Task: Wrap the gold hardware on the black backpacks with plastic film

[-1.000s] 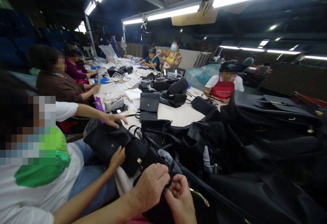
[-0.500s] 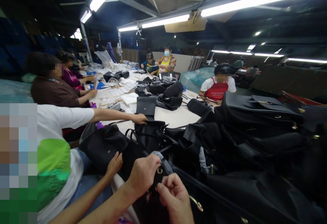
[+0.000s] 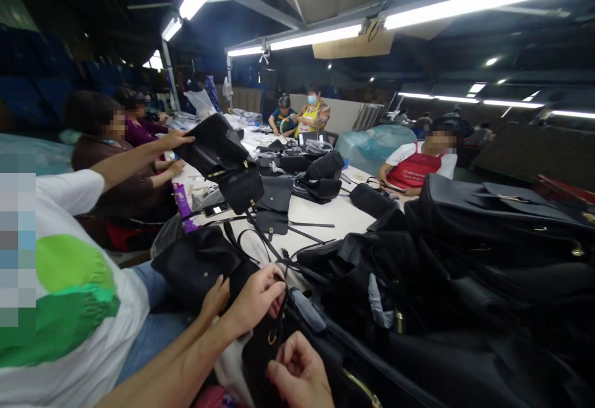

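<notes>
My left hand point(image 3: 261, 293) is closed, its fingers pinching a thin black cord point(image 3: 282, 310). The cord runs down to a gold-coloured eyelet point(image 3: 272, 337) in a black bag point(image 3: 255, 364) in front of me. Just below and to the right of the eyelet, my right hand point(image 3: 302, 368) is closed in a pinch against the dark material. What lies between its fingertips cannot be made out. A grey-wrapped bag part point(image 3: 307, 310) is beside my hands. Much of the bag is hidden by my hands and forearm.
At my left, a co-worker's hand point(image 3: 179, 139) holds up a black bag point(image 3: 216, 147); their other hand point(image 3: 216, 296) rests on another bag point(image 3: 199, 268). Black bags point(image 3: 465, 358) with gold zips are heaped at right. Several people sit around the white table point(image 3: 307, 212).
My left hand has moved up and left, and the cord now shows between it and the eyelet. The co-worker's far arm has lifted a black bag off the table.
</notes>
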### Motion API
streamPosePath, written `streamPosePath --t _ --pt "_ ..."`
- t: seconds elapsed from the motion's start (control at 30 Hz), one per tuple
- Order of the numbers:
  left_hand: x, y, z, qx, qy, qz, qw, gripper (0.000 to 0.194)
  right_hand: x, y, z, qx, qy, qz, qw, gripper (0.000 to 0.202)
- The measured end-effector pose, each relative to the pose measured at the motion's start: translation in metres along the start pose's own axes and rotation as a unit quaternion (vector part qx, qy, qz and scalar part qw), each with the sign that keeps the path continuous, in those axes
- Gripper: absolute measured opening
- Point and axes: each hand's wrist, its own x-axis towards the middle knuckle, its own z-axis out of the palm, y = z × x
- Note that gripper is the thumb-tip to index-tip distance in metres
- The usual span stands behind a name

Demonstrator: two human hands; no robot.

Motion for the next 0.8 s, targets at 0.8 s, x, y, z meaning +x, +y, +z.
streamPosePath --t 0.8 --pt "0.004 -0.03 0.048 -0.155 -0.075 -0.074 0.982 0.029 -0.024 -0.003 -0.022 -0.251 0.018 0.021 0.968 0.021"
